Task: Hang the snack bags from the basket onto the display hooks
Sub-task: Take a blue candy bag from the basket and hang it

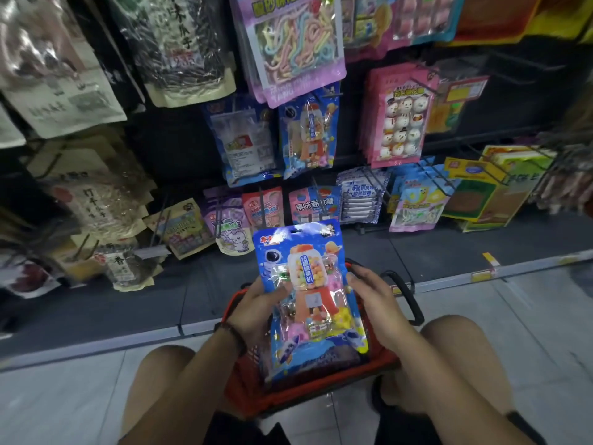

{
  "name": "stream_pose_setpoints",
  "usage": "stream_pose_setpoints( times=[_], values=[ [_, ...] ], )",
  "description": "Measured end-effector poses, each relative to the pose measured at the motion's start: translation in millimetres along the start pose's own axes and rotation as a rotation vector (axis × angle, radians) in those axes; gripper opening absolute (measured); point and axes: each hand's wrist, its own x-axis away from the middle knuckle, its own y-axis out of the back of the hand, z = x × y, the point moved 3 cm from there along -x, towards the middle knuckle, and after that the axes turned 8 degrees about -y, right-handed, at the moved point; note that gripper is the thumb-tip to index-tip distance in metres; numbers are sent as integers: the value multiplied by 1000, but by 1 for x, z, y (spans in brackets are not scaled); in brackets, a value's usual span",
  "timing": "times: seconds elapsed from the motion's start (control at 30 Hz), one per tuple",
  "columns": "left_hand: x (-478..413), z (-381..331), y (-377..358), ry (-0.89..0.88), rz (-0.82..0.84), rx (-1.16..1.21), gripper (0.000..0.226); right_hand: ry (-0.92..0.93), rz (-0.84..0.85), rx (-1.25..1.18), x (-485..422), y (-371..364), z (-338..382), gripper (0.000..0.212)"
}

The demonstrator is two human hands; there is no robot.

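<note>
Item: blue gumball-machine snack bag (308,284), held upright at centre, above the red basket (305,400) at 6 o'clock. Its 9 o'clock edge is gripped by the left hand (256,313), and its 3 o'clock edge by the right hand (375,303). A matching bag (309,133) is hung at 12 o'clock.

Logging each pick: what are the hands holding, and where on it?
Both hands hold one blue snack bag above the red basket: left hand on its left edge, right hand on its right edge.

1 red basket (305,400); above it 1 blue snack bag (308,274), 1 left hand (256,311), 1 right hand (378,306); beyond it 1 matching hanging bag (309,133).
</note>
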Motion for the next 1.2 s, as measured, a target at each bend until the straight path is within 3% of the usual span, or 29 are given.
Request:
stream_pose_setpoints(
  times=[0.07,0.17,0.3,0.4,0.7,1.03,1.13,1.2],
  values=[
    [0,-7,1,-15,74,-44,41,37,68,64,2,-8,10,40],
    [-1,-14,-1,-40,144,-69,40,114,20,78,5,-18,18,14],
    [-10,-18,-1,-39,23,-112,49,153,-27,121,8,-27,25,14],
    [-18,-21,-1,-108,-142,-151,26,168,-10,171,8,-31,32,12],
    [-58,-41,-12,-141,-95,-41,22,262,-170,78,-29,-29,80,5],
    [-150,-128,-54,-315,-181,-102,28,316,-342,44,-115,-39,184,26],
    [-177,-147,-69,-297,-227,-64,42,315,-364,29,-135,-38,213,62],
    [-190,-154,-78,-308,-265,-56,45,320,-375,22,-146,-35,227,75]
  ],
)
